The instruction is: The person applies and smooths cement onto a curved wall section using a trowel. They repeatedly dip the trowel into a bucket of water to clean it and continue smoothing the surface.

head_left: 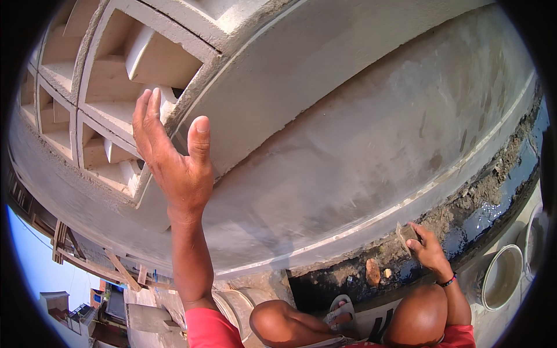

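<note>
My left hand [177,162] is raised in front of the wall, its thumb spread away from the fingers and nothing in it. Behind its fingertips are pale concrete vent blocks [165,61]. Low at the right, my right hand [428,249] is closed round a small flat grey tool [405,236] that looks like a trowel; the fingers hide part of it. That tool is close to the foot of the smooth grey plastered wall [348,168], above the muddy edge. Darker damp patches mark the plaster towards the right.
A ditch with dark water [493,200] and heaped mud [458,211] runs along the wall's foot. A reddish-brown lump [373,272] lies in it near my sandalled foot [340,310]. Buckets [502,277] stand at the right. Timber planks [123,270] and buildings appear at the lower left.
</note>
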`<state>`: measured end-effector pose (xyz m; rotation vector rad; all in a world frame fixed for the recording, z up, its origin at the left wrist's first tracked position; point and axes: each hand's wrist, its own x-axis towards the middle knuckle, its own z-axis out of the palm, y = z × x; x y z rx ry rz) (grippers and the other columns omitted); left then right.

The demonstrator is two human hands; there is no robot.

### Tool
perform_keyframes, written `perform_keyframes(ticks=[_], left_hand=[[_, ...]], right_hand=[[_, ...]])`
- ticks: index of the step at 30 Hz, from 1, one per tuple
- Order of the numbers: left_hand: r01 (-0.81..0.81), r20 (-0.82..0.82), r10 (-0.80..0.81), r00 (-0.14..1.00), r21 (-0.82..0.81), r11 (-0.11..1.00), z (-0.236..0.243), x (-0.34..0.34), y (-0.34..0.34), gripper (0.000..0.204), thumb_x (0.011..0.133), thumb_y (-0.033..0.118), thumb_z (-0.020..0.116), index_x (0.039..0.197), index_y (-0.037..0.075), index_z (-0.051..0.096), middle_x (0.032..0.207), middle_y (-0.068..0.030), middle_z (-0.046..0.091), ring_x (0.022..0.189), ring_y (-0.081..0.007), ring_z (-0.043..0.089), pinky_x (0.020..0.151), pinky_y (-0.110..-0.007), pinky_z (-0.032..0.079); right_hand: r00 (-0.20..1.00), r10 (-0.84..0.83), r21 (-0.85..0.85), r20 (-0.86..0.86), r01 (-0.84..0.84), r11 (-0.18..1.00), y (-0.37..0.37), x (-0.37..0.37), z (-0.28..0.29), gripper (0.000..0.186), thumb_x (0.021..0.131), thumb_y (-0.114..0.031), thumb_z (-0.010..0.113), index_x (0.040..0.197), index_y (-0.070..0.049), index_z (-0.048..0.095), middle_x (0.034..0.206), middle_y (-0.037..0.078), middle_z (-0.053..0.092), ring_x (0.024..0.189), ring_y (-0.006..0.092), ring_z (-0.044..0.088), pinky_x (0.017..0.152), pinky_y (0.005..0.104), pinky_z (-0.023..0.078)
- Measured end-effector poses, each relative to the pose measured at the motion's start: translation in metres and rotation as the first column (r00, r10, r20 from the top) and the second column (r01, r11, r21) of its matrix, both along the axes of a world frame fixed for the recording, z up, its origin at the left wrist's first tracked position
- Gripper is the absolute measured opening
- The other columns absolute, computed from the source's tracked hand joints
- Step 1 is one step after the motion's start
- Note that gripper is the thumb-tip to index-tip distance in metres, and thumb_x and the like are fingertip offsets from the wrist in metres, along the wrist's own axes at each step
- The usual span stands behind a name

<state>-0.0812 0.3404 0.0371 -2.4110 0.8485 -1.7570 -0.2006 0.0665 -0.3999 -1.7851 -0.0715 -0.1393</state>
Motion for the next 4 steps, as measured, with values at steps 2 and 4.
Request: perform_keyframes(ticks=[2,4], left_hand=[[-0.009,-0.063,0.008,0.998,-0.017,1.000,0.003,0.012,0.000,0.071,0.095,0.055,0.048,0.140,0.000,0.042,0.142,-0.0196,0.041,0.135,-0.0344,0.037,0.110,-0.046,0.030],[-0.091,-0.151,0.083,0.985,-0.047,0.995,0.004,0.019,0.008,0.073,0.094,0.056,0.050,0.142,0.003,0.040,0.144,-0.0178,0.040,0.135,-0.0331,0.037,0.111,-0.046,0.028]], right_hand=[[0.988,-0.073,0.121,-0.137,0.090,0.989,-0.005,-0.022,-0.011,0.056,0.080,-0.003,0.065,0.133,0.005,0.049,0.119,0.021,0.061,0.113,0.0306,0.058,0.099,0.0351,0.043],[0.957,-0.067,0.264,-0.283,0.145,0.954,-0.007,-0.044,-0.013,0.060,0.080,-0.005,0.066,0.136,0.003,0.046,0.129,0.023,0.056,0.128,0.0336,0.049,0.109,0.0353,0.035]])
